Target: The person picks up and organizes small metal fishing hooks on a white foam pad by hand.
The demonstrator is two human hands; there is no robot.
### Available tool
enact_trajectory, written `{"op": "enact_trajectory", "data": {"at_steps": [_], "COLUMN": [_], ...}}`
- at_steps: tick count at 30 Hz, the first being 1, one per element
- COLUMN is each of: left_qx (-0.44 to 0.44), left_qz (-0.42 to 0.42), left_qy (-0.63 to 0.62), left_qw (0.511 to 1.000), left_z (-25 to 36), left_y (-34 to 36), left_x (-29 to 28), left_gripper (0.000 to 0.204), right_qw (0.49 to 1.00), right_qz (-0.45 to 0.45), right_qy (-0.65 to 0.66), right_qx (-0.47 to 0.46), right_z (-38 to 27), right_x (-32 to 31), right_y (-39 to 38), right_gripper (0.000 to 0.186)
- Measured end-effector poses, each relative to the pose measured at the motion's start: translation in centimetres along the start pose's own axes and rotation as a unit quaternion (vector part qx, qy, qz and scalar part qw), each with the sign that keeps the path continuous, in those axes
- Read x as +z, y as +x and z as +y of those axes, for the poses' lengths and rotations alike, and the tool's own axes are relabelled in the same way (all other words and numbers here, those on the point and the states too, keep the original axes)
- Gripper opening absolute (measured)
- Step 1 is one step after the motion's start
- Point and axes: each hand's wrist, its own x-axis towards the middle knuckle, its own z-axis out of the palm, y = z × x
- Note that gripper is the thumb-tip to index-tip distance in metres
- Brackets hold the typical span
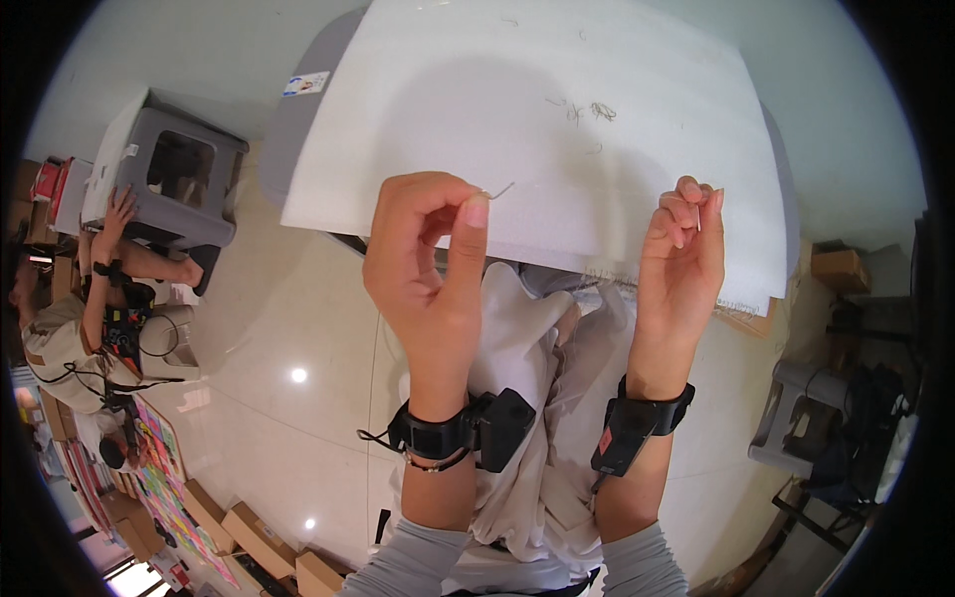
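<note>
My left hand (428, 254) pinches a short, thin, bent wire (504, 190) between thumb and index finger, above the near part of a white padded sheet (637, 80). At the right, my right hand (684, 249) has its fingers curled with the tips close together; a thin pale sliver shows at them, too small to name. A tangle of small wire pieces (603, 110) and several loose bits lie farther back on the sheet, which covers a grey tabletop (298, 129). A row of fine wire-like bits (607, 274) runs along the sheet's near edge.
At the left, another person (70, 338) has a hand (119, 207) on a grey stool with a white top (174, 174). Cardboard boxes (249, 527) line the lower left. A grey stool (796, 418) and a box (841, 267) are at the right.
</note>
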Motion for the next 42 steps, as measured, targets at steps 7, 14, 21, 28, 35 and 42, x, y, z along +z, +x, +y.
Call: {"op": "enact_trajectory", "data": {"at_steps": [7,14,21,28,35,42], "left_qx": [-0.016,-0.015,-0.015,-0.014,-0.004,0.027], "left_qz": [0.052,0.074,0.085,0.082,0.001,-0.056], "left_qy": [-0.009,-0.010,-0.009,-0.005,-0.011,0.009], "left_qw": [0.998,0.997,0.996,0.997,1.000,0.998], "left_z": [-0.2,-0.1,-0.1,-0.1,-0.1,0.0], "left_y": [0.1,0.1,0.2,0.1,0.1,0.1], "left_x": [0.0,0.1,0.1,0.0,0.1,0.8], "left_gripper": [0.004,0.003,0.005,0.004,0.004,0.003], "right_qw": [0.998,0.998,0.973,0.824,0.788,0.933], "right_qz": [0.053,0.046,0.193,0.239,-0.005,-0.170], "right_qy": [-0.006,0.014,-0.076,-0.429,-0.508,-0.306], "right_qx": [-0.040,-0.048,-0.105,-0.283,-0.348,-0.078], "right_z": [-0.2,-0.4,-0.3,-0.7,0.5,2.2], "right_x": [-0.8,-1.3,-0.4,1.0,2.2,3.4], "right_y": [0.4,0.4,0.2,-0.3,-1.0,-1.0], "right_gripper": [0.017,0.014,0.017,0.029,0.022,0.023]}}
